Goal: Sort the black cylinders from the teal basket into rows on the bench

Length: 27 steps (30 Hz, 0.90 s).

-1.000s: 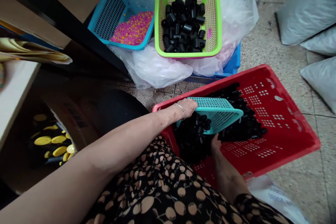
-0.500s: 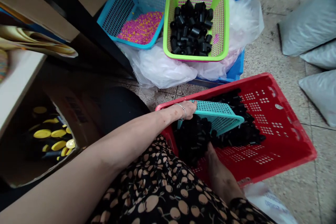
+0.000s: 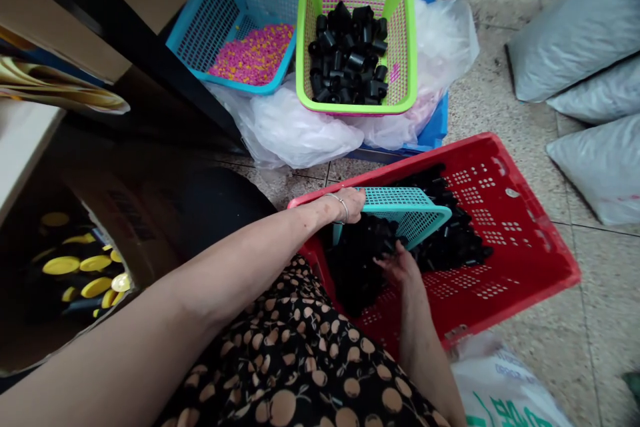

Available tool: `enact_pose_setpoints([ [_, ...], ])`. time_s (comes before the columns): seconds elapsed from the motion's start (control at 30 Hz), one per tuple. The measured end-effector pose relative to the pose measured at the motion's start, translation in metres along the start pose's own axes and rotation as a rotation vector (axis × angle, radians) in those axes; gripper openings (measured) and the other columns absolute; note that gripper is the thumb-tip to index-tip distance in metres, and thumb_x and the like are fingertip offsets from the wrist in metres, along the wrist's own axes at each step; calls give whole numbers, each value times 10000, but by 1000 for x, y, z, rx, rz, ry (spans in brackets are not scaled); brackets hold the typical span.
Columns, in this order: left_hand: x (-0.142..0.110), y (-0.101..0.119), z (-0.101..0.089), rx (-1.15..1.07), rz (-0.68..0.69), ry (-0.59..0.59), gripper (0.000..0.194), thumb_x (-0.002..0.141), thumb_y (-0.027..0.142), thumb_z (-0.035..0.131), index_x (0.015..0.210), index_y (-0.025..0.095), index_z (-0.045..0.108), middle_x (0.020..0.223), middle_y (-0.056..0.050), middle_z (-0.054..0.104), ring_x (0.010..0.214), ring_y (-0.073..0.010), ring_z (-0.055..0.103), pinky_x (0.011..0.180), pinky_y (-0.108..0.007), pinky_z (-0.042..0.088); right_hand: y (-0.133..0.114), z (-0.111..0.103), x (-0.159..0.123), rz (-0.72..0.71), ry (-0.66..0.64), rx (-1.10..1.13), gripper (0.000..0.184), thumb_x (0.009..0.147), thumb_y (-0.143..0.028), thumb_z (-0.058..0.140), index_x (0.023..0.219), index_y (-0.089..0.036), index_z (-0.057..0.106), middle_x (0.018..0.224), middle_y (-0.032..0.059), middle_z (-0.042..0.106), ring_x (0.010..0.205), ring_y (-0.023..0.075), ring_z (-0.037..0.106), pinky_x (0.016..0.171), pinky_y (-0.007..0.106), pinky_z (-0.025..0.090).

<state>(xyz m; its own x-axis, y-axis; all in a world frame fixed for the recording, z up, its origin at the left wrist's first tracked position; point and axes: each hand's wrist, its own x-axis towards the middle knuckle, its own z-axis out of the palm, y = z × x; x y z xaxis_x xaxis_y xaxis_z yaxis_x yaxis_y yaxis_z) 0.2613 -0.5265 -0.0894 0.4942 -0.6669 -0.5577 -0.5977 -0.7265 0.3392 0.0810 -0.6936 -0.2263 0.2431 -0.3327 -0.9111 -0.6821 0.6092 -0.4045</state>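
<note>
My left hand (image 3: 353,204), with a bracelet at the wrist, grips the rim of a turquoise mesh basket (image 3: 425,225). The basket is tipped on its side inside a large red crate (image 3: 530,267), its mouth facing me. Small black plastic cylinders (image 3: 357,273) are heaped at the basket's mouth and below it, and more lie behind it. My right hand (image 3: 403,265) is at the lower lip of the basket, fingers apart and touching the black pieces. Whether any piece rests in its palm is hard to make out.
Beyond the crate stand a lime-green basket (image 3: 303,73) of black cylinders and a blue basket (image 3: 195,20) with pink and yellow bits. Yellow discs (image 3: 63,265) lie in a cardboard box at left. Filled grey sacks (image 3: 570,40) are at right, a white printed sack (image 3: 505,380) nearer me.
My right hand has come up out of the black pieces to the basket's lip, its fingers now showing. My left hand still holds the basket. The view has shifted slightly right.
</note>
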Motion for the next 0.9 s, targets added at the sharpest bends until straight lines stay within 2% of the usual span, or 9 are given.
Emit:
enact_pose_setpoints([
  [0.1,-2,1,-2,5,-3,-3,513,705,169,568,1197,67,465,1034,-179,643,1005,-292,613,843,-335,490,-12,9,-6,-42,-34,36,313,897,-333,530,1150,-149,542,1113,77,586,924,185,604,775,384,522],
  [0.33,-2,2,-1,9,-15,-12,510,702,156,564,1196,80,463,998,-162,656,960,-278,632,796,-313,504,-19,58,-5,-320,58,17,299,893,-314,540,1143,-150,543,1111,74,584,916,180,603,763,372,526],
  [0.5,0,-1,2,-2,-4,2,504,700,159,559,1187,67,469,997,-177,650,981,-303,622,797,-335,503,-33,69,-11,-542,86,-121,211,877,-274,567,1032,-132,584,1033,53,605,869,161,604,737,345,524],
  [0.63,-2,-2,2,-13,4,9,501,703,168,563,1187,77,471,1005,-171,648,980,-296,623,801,-327,500,-42,77,-20,-668,42,-230,101,760,-123,661,857,-128,636,968,23,631,877,150,593,790,307,491],
  [0.73,-5,0,0,-16,-1,9,488,714,177,557,1185,83,473,1001,-167,648,954,-292,631,783,-330,505,-41,73,-23,-678,135,-260,220,697,-109,699,904,-163,647,1100,21,599,960,153,565,854,276,456],
  [0.8,-6,1,-1,-14,-6,7,480,717,174,555,1183,90,476,999,-161,649,942,-287,634,775,-328,507,-34,60,-22,-626,275,-254,273,774,-209,664,1040,-185,607,1237,48,525,1047,181,532,893,330,448],
  [0.9,-7,1,-2,-8,-11,2,511,711,168,561,1204,79,460,1007,-168,647,950,-290,630,785,-331,505,-8,33,-15,-433,452,-242,306,892,-314,529,1176,-201,533,1286,92,485,1087,218,519,897,421,455],
])
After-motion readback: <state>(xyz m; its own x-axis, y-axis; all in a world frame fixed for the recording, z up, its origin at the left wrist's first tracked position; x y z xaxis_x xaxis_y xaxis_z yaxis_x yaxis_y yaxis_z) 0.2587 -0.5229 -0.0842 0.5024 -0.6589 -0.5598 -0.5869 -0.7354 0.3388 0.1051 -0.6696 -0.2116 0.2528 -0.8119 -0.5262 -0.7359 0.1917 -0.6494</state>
